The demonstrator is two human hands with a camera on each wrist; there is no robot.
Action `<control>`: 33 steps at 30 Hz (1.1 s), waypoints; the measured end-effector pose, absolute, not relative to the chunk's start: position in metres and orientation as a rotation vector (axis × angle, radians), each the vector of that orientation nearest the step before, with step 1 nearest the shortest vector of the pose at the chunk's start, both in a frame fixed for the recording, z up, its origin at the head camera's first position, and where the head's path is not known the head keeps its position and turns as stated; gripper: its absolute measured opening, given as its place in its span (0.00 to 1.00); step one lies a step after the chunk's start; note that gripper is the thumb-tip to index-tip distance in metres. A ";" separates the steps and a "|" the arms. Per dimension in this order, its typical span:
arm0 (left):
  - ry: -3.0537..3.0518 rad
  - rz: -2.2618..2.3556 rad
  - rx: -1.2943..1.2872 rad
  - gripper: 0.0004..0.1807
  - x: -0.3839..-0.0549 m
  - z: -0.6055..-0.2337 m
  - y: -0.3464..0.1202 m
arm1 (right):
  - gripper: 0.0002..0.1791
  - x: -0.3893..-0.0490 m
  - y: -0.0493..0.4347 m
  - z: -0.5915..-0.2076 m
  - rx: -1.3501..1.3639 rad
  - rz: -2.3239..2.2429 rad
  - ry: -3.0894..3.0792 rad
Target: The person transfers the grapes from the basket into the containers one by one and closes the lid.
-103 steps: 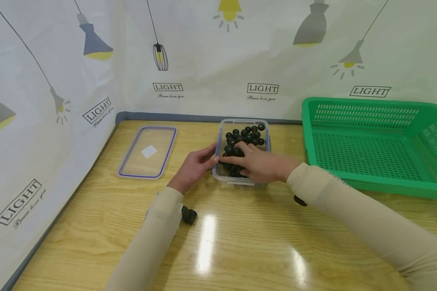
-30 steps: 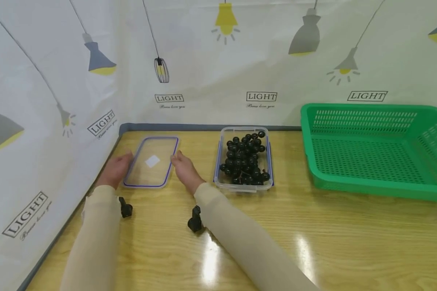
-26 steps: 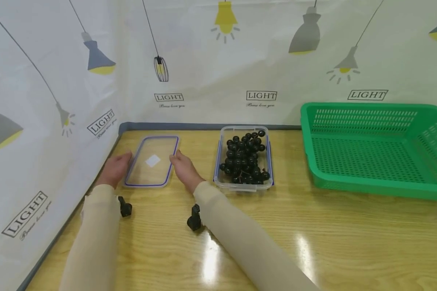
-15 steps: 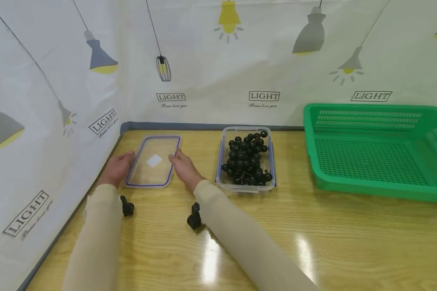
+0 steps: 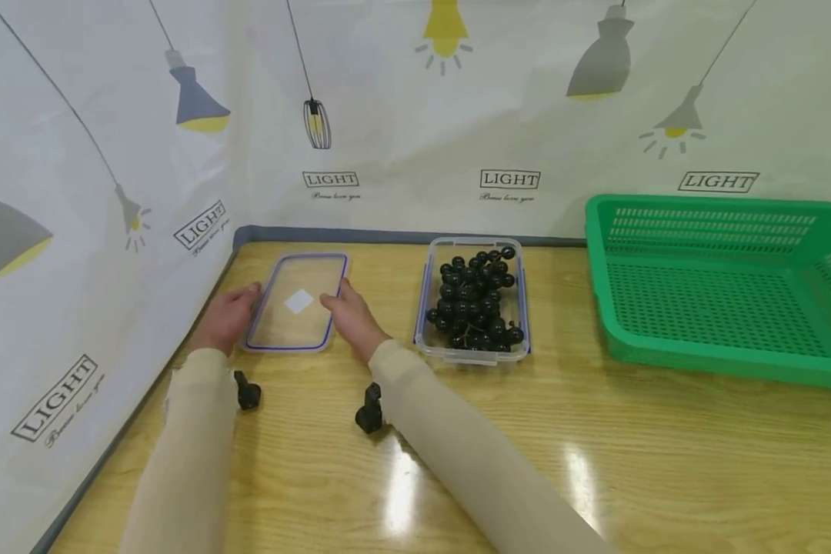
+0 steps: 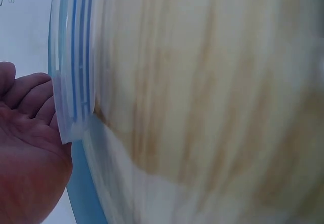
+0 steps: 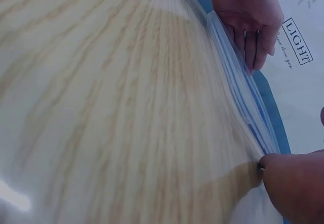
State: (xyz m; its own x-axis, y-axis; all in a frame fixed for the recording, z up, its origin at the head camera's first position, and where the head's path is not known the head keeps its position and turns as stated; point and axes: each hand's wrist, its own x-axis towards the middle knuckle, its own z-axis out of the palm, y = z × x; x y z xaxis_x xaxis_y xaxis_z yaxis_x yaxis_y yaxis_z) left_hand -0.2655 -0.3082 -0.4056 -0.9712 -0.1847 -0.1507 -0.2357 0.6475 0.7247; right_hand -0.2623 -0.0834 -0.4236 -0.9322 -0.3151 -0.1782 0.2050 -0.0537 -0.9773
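Note:
A clear rectangular lid with a blue seal lies at the left of the table, between both hands. My left hand touches its left edge; in the left wrist view, the fingers reach behind the blue-sealed rim, palm towards the camera. On the opposite side my right hand pinches the lid's edge, thumb on top; in the right wrist view that thumb sits right at the rim. Right of the hands stands a clear food container holding a bunch of dark grapes.
A green perforated basket stands at the right, near the back wall. Behind the wooden table hangs a white sheet printed with lamps, which also borders the left side. Small black wrist cameras hang below the sleeves.
Both hands have left the container and grapes and moved left to the lid's two sides. Over the last second they stay there, the right thumb coming further over the edge as the view shifts slightly.

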 end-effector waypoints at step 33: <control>2.443 1.928 -0.095 0.25 -0.228 -0.318 -0.209 | 0.29 -0.223 0.025 -0.312 0.036 -2.044 2.242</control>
State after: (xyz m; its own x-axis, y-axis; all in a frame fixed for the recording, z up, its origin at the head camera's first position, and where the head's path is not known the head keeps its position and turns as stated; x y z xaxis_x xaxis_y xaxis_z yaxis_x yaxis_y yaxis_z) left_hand -0.2281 -0.2085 -0.3184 -0.9978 -0.0302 -0.0597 -0.0651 0.2317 0.9706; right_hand -0.2231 0.0254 -0.3121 -0.9939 -0.0551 -0.0951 0.0896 0.0946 -0.9915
